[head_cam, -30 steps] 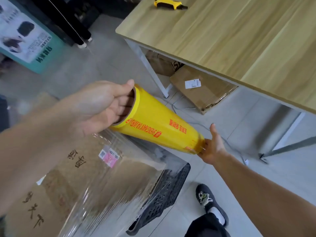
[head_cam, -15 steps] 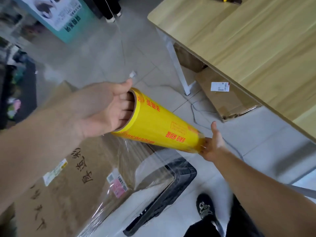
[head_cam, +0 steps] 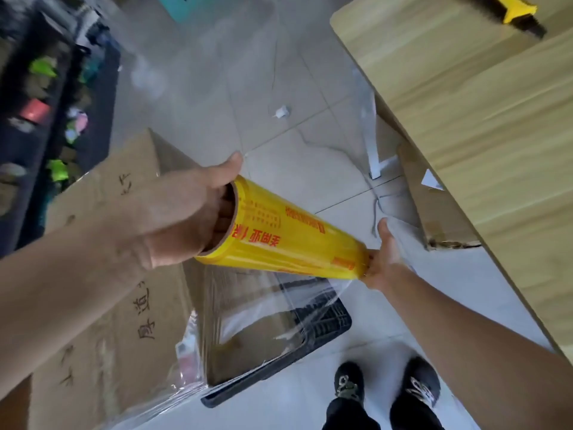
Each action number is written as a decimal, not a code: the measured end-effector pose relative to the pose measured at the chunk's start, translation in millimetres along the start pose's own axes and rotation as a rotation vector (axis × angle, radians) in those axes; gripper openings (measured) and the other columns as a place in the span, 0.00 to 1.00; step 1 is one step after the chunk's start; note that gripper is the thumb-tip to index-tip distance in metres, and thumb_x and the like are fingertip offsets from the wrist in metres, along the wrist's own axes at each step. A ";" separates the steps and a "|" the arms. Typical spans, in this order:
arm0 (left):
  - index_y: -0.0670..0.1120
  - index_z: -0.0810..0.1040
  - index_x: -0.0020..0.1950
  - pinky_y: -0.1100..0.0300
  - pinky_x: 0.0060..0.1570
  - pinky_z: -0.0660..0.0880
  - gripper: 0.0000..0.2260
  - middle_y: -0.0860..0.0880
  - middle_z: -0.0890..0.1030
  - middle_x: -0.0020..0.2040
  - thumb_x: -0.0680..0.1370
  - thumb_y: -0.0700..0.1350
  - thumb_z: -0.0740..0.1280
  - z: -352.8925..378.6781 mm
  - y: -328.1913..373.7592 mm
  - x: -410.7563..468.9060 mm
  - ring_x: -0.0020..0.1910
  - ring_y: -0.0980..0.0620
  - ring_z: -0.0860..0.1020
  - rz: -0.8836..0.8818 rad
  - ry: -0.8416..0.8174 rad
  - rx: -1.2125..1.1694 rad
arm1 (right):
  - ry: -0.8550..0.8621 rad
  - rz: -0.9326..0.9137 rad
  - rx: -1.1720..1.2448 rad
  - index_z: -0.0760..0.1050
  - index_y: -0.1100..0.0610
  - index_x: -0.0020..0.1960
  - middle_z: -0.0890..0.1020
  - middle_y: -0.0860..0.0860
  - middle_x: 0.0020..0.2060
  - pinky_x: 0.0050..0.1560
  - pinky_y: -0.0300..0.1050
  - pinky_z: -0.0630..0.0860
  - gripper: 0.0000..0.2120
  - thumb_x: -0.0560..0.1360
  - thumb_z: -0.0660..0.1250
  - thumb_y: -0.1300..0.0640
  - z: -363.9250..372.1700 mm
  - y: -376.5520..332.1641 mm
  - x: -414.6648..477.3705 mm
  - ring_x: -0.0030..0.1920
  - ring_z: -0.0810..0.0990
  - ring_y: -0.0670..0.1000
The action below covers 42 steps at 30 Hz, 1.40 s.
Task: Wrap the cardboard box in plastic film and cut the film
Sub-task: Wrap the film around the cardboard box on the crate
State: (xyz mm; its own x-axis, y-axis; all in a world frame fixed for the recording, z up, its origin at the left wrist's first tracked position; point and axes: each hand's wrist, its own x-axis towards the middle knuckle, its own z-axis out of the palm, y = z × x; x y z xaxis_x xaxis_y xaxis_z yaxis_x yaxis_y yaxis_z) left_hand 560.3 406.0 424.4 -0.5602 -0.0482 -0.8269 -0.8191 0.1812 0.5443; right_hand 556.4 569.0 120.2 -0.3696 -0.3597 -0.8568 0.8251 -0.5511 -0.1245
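1. While both hands carry it, the yellow roll of film (head_cam: 294, 240) hangs in the air between them, above one corner of the cardboard box (head_cam: 124, 305).
2. The left hand (head_cam: 186, 212) has its fingers tucked into the roll's open cardboard core and its thumb laid over the outside of the rim, so it is clamped on that end.
3. The right hand (head_cam: 384, 259) holds the opposite end with fingers curled against it and the thumb standing free. Whether those fingers enter the core cannot be told.
4. The roll's long axis runs straight from the left hand to the right hand, and the right-hand end lies farther from the camera. Red print runs along its side.
5. Clear film (head_cam: 279, 308) leaves the roll's underside and stretches, wrinkled, down onto the box below the hands.
6. The box is closed, so its contents are hidden. It stands on a black slatted tray (head_cam: 325, 318) that juts out below the right hand.
7. Beyond the right hand stands the desk (head_cam: 480, 135), with a yellow cutter (head_cam: 517, 10) at its far end. Flattened cardboard (head_cam: 434, 212) lies on the floor under it.
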 end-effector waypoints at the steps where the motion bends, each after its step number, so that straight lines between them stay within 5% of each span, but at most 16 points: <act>1: 0.33 0.74 0.65 0.40 0.53 0.77 0.33 0.34 0.80 0.60 0.73 0.60 0.58 -2.9 1.8 0.6 0.59 0.37 0.80 -0.004 0.024 -0.022 | -0.002 0.007 -0.002 0.59 0.65 0.74 0.72 0.61 0.67 0.58 0.58 0.74 0.53 0.66 0.58 0.24 3.7 -3.3 1.7 0.55 0.78 0.62; 7: 0.34 0.73 0.65 0.43 0.52 0.77 0.26 0.35 0.81 0.58 0.81 0.55 0.56 -18.4 9.2 4.2 0.58 0.37 0.80 0.041 0.221 -0.196 | -0.002 0.022 -0.100 0.60 0.64 0.74 0.72 0.61 0.68 0.67 0.57 0.68 0.51 0.68 0.56 0.25 27.5 -21.4 15.7 0.61 0.76 0.61; 11: 0.35 0.77 0.58 0.45 0.48 0.80 0.23 0.36 0.83 0.55 0.81 0.54 0.56 -34.4 10.5 9.8 0.51 0.38 0.83 0.053 0.307 -0.223 | -0.009 0.053 -0.149 0.58 0.65 0.74 0.72 0.62 0.67 0.51 0.56 0.76 0.52 0.68 0.56 0.25 44.9 -27.0 26.0 0.57 0.78 0.61; 15: 0.36 0.79 0.57 0.47 0.43 0.82 0.24 0.36 0.84 0.53 0.81 0.55 0.55 -49.9 12.2 20.2 0.49 0.39 0.84 0.032 0.314 -0.209 | 0.002 0.077 -0.187 0.56 0.64 0.75 0.71 0.63 0.68 0.53 0.60 0.77 0.55 0.65 0.58 0.23 60.8 -38.1 39.8 0.60 0.76 0.64; 18: 0.41 0.85 0.36 0.54 0.36 0.82 0.26 0.40 0.85 0.37 0.82 0.52 0.54 -60.5 12.9 31.6 0.37 0.44 0.85 0.081 0.263 -0.124 | -0.006 0.089 -0.199 0.57 0.66 0.75 0.70 0.64 0.68 0.39 0.57 0.76 0.51 0.70 0.57 0.26 74.7 -49.9 49.3 0.60 0.75 0.64; 21: 0.41 0.79 0.22 0.67 0.24 0.74 0.27 0.49 0.78 0.23 0.80 0.46 0.58 -65.9 18.7 41.6 0.22 0.54 0.78 0.164 0.275 -0.040 | -0.052 0.124 -0.229 0.58 0.68 0.73 0.72 0.64 0.67 0.38 0.57 0.75 0.52 0.69 0.56 0.26 92.3 -60.7 67.9 0.54 0.78 0.63; 24: 0.43 0.72 0.27 0.65 0.25 0.59 0.15 0.50 0.69 0.25 0.71 0.44 0.71 -79.8 29.0 44.7 0.24 0.54 0.65 0.215 0.298 -0.023 | -0.050 0.165 -0.270 0.62 0.69 0.70 0.75 0.64 0.62 0.40 0.59 0.76 0.52 0.68 0.57 0.25 111.5 -71.0 83.4 0.46 0.80 0.63; 27: 0.34 0.71 0.39 0.54 0.33 0.54 0.14 0.45 0.61 0.31 0.69 0.45 0.69 -94.0 39.1 46.4 0.32 0.48 0.56 0.232 0.330 -0.007 | -0.059 0.195 -0.296 0.64 0.68 0.70 0.76 0.63 0.61 0.42 0.58 0.77 0.52 0.66 0.57 0.24 131.5 -82.9 97.0 0.47 0.81 0.62; 29: 0.30 0.72 0.45 0.54 0.37 0.64 0.19 0.40 0.69 0.36 0.68 0.46 0.70 -100.6 47.1 48.8 0.34 0.43 0.66 0.254 0.354 -0.060 | -0.084 0.211 -0.316 0.64 0.67 0.69 0.75 0.63 0.63 0.47 0.61 0.77 0.53 0.66 0.58 0.23 143.4 -89.6 103.7 0.50 0.80 0.63; 30: 0.26 0.71 0.49 0.51 0.47 0.72 0.24 0.34 0.76 0.42 0.68 0.47 0.71 -104.5 49.3 51.2 0.39 0.36 0.74 0.261 0.361 -0.092 | -0.095 0.223 -0.323 0.63 0.67 0.71 0.76 0.63 0.63 0.51 0.62 0.77 0.55 0.64 0.59 0.23 147.4 -92.6 109.0 0.52 0.80 0.63; 32: 0.24 0.70 0.59 0.38 0.63 0.72 0.29 0.28 0.79 0.54 0.69 0.46 0.68 -109.2 53.5 55.3 0.53 0.29 0.79 0.251 0.385 -0.119 | -0.096 0.242 -0.342 0.63 0.65 0.72 0.76 0.63 0.62 0.54 0.63 0.76 0.56 0.61 0.61 0.22 156.0 -98.0 117.3 0.55 0.79 0.64; 37: 0.30 0.77 0.59 0.44 0.59 0.76 0.24 0.32 0.81 0.56 0.70 0.46 0.66 -120.6 66.8 68.4 0.54 0.35 0.81 0.248 0.455 -0.169 | -0.059 0.252 -0.396 0.63 0.64 0.72 0.75 0.64 0.63 0.50 0.66 0.77 0.61 0.54 0.65 0.21 173.8 -116.5 138.5 0.56 0.79 0.66; 40: 0.31 0.80 0.48 0.62 0.34 0.78 0.17 0.38 0.84 0.41 0.70 0.45 0.72 -127.6 82.2 75.5 0.36 0.45 0.81 0.258 0.507 -0.126 | -0.099 0.279 -0.395 0.71 0.66 0.64 0.79 0.64 0.59 0.55 0.67 0.75 0.52 0.60 0.62 0.22 192.7 -128.5 145.5 0.55 0.80 0.66; 42: 0.33 0.81 0.44 0.63 0.31 0.77 0.18 0.37 0.82 0.37 0.69 0.48 0.67 -131.9 94.6 80.8 0.32 0.48 0.79 0.243 0.540 -0.104 | -0.143 0.330 -0.405 0.76 0.65 0.56 0.80 0.64 0.56 0.54 0.66 0.75 0.48 0.63 0.59 0.22 205.6 -132.7 151.3 0.54 0.80 0.66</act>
State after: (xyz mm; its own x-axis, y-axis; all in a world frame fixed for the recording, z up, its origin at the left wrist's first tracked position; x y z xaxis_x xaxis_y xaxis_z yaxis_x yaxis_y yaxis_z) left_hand 421.3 289.7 427.7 -0.6942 -0.5146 -0.5032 -0.6521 0.1539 0.7423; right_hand 303.2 432.9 110.0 -0.0940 -0.5790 -0.8099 0.9955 -0.0674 -0.0673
